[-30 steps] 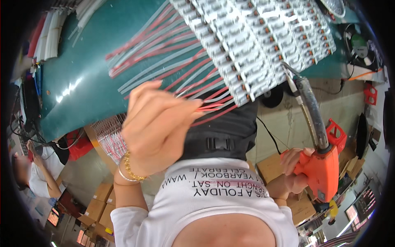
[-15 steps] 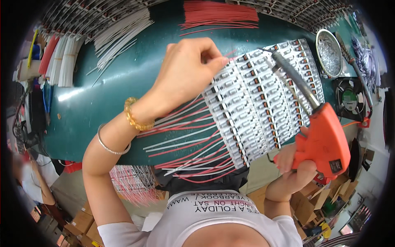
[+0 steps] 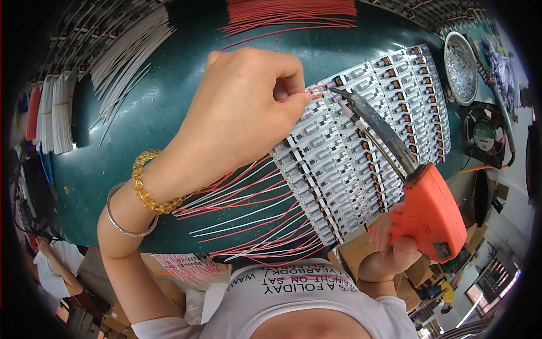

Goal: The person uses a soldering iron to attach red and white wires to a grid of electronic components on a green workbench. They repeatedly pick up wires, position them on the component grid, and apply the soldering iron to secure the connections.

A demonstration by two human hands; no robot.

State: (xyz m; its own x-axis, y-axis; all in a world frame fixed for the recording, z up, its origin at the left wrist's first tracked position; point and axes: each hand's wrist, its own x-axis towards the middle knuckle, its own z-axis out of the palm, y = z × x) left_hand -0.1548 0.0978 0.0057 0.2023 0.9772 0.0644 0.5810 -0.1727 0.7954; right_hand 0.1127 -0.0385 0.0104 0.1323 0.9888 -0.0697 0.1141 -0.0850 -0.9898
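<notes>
My left hand (image 3: pixel 248 101) is closed in a pinch on a thin red wire (image 3: pixel 317 89) at the upper left corner of a panel of small white circuit boards (image 3: pixel 361 147). My right hand (image 3: pixel 395 248) grips the orange handle of a soldering gun (image 3: pixel 432 217). Its dark, slim nose slants up and left over the panel, with the tip close to the end of the red wire; whether they touch, I cannot tell. Rows of red and white wires (image 3: pixel 243 206) trail from the panel's left edge, some beneath my left forearm.
Loose red wires (image 3: pixel 291 14) and white wires (image 3: pixel 132 51) lie at the far side of the green table (image 3: pixel 186 73). A metal bowl (image 3: pixel 460 68) and a small fan (image 3: pixel 484 135) stand at the right. Another person (image 3: pixel 59 265) is at the far left.
The soldering gun's tip has moved left, to the red wire's end at the panel corner. My left hand keeps its pinch. The whole view has shifted slightly.
</notes>
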